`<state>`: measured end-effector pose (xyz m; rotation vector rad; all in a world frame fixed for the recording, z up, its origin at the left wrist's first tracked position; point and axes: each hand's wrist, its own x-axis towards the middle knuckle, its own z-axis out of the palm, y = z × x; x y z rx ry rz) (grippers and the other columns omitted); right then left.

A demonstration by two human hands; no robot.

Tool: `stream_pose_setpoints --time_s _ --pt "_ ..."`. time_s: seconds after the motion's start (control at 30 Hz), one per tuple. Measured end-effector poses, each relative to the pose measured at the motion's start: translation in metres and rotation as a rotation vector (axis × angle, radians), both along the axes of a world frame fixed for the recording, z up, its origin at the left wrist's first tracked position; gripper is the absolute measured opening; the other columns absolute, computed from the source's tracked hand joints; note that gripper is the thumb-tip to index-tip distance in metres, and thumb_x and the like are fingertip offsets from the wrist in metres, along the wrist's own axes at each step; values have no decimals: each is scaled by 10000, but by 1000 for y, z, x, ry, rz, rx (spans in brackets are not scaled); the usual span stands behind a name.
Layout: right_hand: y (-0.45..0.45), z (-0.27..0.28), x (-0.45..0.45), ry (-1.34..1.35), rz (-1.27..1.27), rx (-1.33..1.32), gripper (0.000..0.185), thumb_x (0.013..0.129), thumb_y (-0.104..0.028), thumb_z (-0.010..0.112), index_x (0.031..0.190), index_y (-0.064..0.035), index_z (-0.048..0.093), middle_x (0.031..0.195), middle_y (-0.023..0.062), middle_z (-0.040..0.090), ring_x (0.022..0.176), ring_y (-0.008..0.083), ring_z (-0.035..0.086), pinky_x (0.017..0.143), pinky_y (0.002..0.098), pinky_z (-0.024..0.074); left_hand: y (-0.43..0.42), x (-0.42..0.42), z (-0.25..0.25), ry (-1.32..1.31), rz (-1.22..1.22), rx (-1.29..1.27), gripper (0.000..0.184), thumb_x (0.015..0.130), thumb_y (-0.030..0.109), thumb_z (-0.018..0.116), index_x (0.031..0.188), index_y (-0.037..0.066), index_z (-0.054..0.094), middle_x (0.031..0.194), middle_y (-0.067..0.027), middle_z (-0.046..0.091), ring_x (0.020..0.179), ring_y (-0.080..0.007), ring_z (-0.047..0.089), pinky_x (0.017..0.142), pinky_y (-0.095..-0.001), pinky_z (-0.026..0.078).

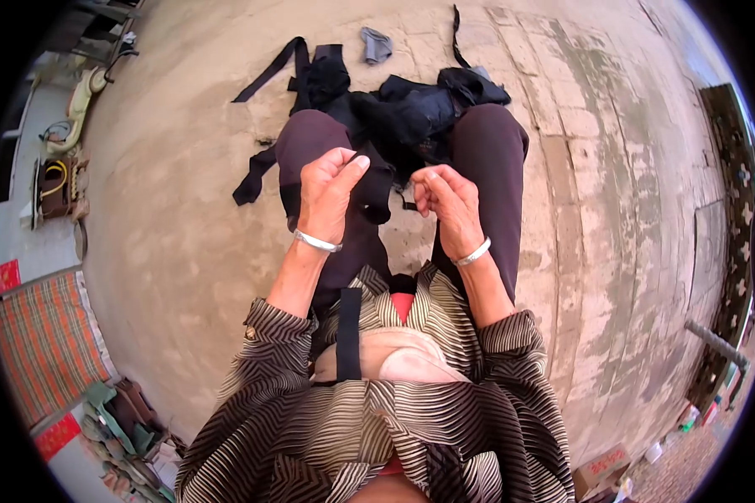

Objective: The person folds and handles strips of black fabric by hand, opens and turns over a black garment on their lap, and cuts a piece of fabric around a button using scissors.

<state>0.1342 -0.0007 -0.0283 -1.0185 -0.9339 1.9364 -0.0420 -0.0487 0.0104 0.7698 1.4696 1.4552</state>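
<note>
My left hand [329, 191] is raised over my left knee, thumb and forefinger pinched together at the edge of a dark piece of cloth. Level with it, my right hand [449, 205] is closed with curled fingers beside my right thigh; whatever it pinches is too small to make out. Between and beyond my knees lies a heap of black cloth [407, 113] with loose straps. A black strip [349, 334] rests on my lap over a pale pink cloth [424, 356].
A small grey cloth [377, 45] lies on the ground past the heap. At the far left are an orange checked cloth [50, 344] and stacked items. A cardboard box [602, 474] stands at the lower right, below a dark patterned edge [734, 226].
</note>
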Motion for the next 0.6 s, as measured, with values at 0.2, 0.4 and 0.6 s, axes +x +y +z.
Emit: stream_pose_setpoints --time_s 0.2,0.4,0.6 --pt "-7 -8 6 55 24 26 194 958 -181 578 910 -5 644 725 10 606 614 59 522 567 203 425 1 -6 -6 -55 54 24 114 888 102 673 845 -2 652 715 102 503 623 16 385 540 -180 295" --pt "-9 10 3 57 -2 79 174 962 -164 585 933 -4 649 738 0 605 623 50 517 582 201 426 -3 4 2 -22 25 42 120 885 105 678 850 -8 653 711 105 513 614 21 383 533 -176 285" --pt "-18 30 -5 47 -10 245 134 942 -132 616 964 -3 643 767 -30 596 649 30 515 584 187 419 -10 19 15 -39 -39 23 127 886 110 680 880 -15 658 743 82 560 637 19 432 550 -169 335"
